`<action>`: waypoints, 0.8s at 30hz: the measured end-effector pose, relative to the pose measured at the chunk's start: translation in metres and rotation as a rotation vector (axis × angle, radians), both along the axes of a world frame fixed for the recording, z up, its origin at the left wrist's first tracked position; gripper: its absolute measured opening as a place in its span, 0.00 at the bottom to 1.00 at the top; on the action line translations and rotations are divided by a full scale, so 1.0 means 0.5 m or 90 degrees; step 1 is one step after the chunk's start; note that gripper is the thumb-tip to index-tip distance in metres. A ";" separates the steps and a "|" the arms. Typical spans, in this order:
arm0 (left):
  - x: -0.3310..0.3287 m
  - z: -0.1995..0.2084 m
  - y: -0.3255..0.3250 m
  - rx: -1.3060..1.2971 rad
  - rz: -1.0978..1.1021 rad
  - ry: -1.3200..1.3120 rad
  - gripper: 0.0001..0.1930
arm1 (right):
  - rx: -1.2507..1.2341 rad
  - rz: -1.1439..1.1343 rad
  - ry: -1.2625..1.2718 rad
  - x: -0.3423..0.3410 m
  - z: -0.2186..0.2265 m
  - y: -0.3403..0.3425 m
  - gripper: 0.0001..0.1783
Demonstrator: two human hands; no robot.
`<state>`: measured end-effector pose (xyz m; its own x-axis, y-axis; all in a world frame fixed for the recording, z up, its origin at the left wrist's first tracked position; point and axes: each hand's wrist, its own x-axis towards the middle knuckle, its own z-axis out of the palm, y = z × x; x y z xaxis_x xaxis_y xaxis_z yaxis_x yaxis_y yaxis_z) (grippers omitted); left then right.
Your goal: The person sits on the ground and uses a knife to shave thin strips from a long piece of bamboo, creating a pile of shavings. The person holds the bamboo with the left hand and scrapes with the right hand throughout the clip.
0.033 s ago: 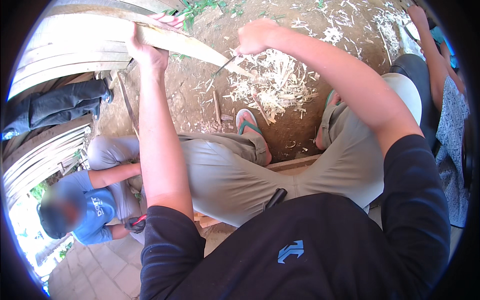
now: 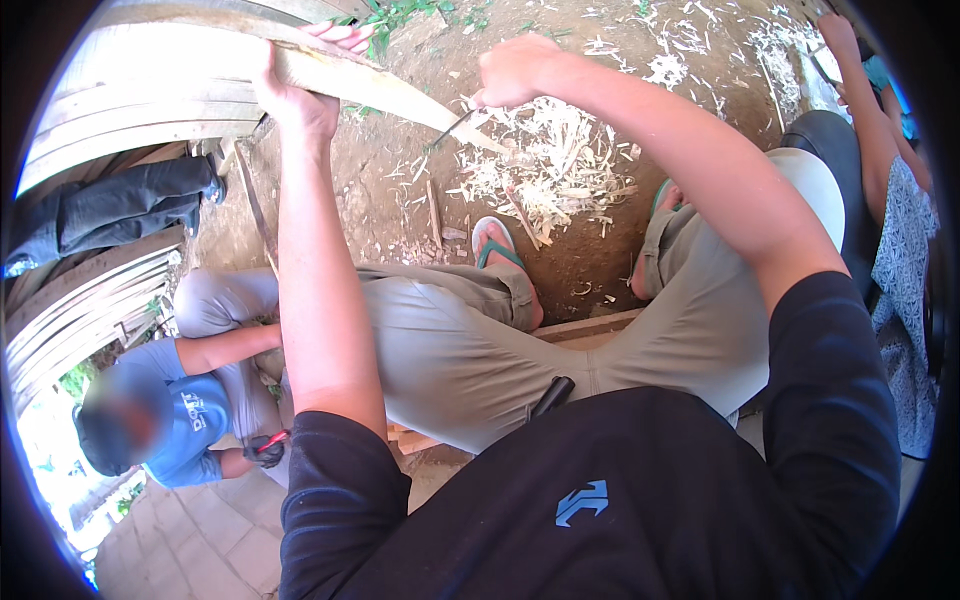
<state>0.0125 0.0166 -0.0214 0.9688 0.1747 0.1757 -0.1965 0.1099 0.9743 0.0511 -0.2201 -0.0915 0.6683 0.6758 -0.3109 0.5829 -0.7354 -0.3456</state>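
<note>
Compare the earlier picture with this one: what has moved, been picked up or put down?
Nothing has clearly moved, and nothing was taken hold of or let go. The left hand still holds the long piece of wood, the right hand still grips the thin dark tool, and the wood shavings lie as before.

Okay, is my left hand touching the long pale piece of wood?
Touching: in the head view, the left hand grips the pale wood, its fingers showing past the far edge.
</note>
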 end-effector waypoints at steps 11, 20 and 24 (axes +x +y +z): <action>0.037 -0.039 0.035 -0.128 -0.035 -0.017 0.41 | -0.181 0.050 0.044 -0.054 -0.166 0.007 0.27; 0.005 -0.020 -0.044 -0.107 -0.051 -0.065 0.35 | 0.071 0.147 0.177 0.058 -0.125 -0.029 0.32; 0.018 -0.016 -0.043 -0.073 -0.063 -0.050 0.37 | 0.071 0.080 0.057 0.053 -0.071 -0.016 0.21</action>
<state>0.0213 -0.0050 -0.0294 0.9664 0.1026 0.2358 -0.2542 0.2426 0.9363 0.0776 -0.2281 -0.1270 0.5494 0.7860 -0.2834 0.6311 -0.6127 -0.4757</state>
